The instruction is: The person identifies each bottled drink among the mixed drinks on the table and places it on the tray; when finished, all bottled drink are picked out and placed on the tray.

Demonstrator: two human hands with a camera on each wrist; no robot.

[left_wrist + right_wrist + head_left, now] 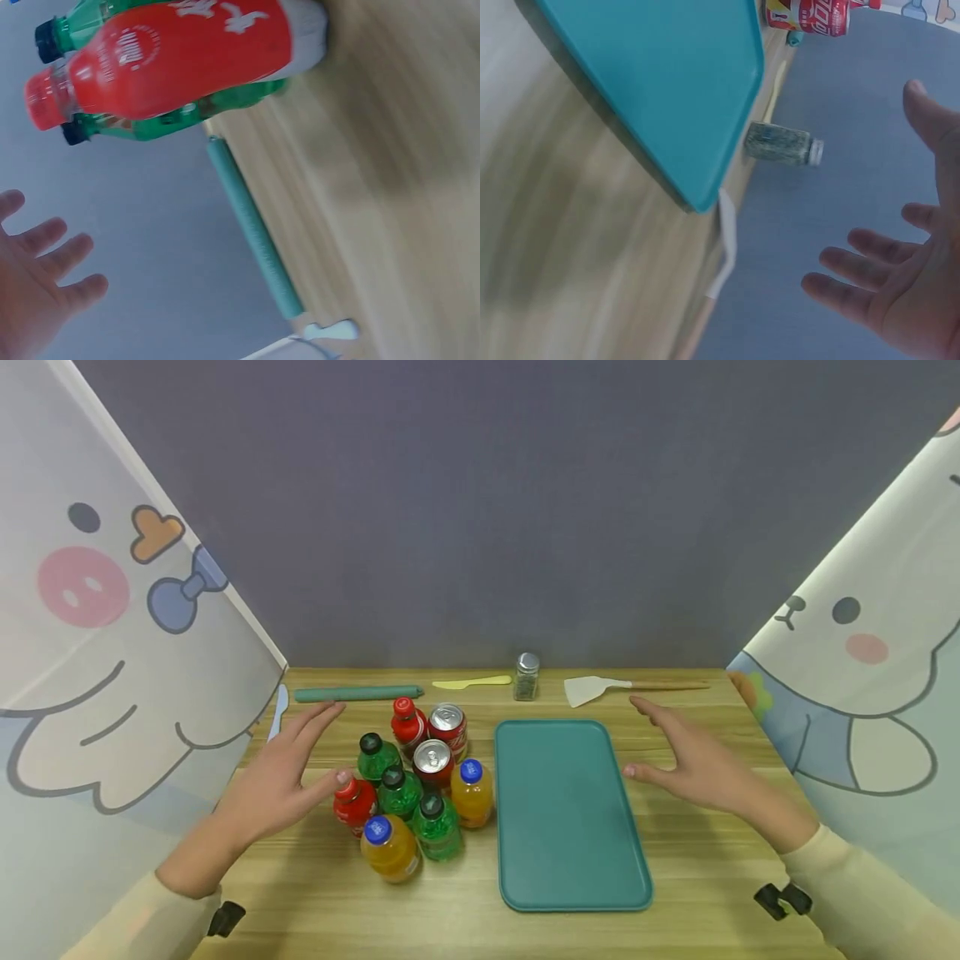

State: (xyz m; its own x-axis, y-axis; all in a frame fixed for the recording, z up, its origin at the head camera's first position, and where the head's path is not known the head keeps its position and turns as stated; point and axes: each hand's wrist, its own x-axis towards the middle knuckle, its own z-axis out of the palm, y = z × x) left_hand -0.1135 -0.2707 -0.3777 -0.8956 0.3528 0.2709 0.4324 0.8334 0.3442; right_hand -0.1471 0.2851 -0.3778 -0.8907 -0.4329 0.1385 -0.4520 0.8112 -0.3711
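Observation:
My left hand (pixel 273 781) hovers with spread fingers at the left of a cluster of drinks, nearest a red bottle (pixel 355 803); it holds nothing. In the left wrist view that red bottle (pixel 187 60) hides parts of two green bottles. The cluster also has a second red bottle (pixel 408 723), two red cola cans (pixel 433 762), three green bottles (pixel 437 828) with black caps and two orange drink bottles (pixel 392 850) with blue caps. Right of them lies a teal tray (pixel 572 818) with nothing on it. My right hand (pixel 697 764), fingers apart and holding nothing, hovers beyond its right edge.
Along the back lie a green stick-like roll (pixel 358 693), a yellow knife (pixel 472 682) and a white spatula (pixel 596 688) with a wooden handle. A spice jar (pixel 527 677) stands among them. A pale blue utensil (pixel 278 710) is at far left. Panels enclose the table.

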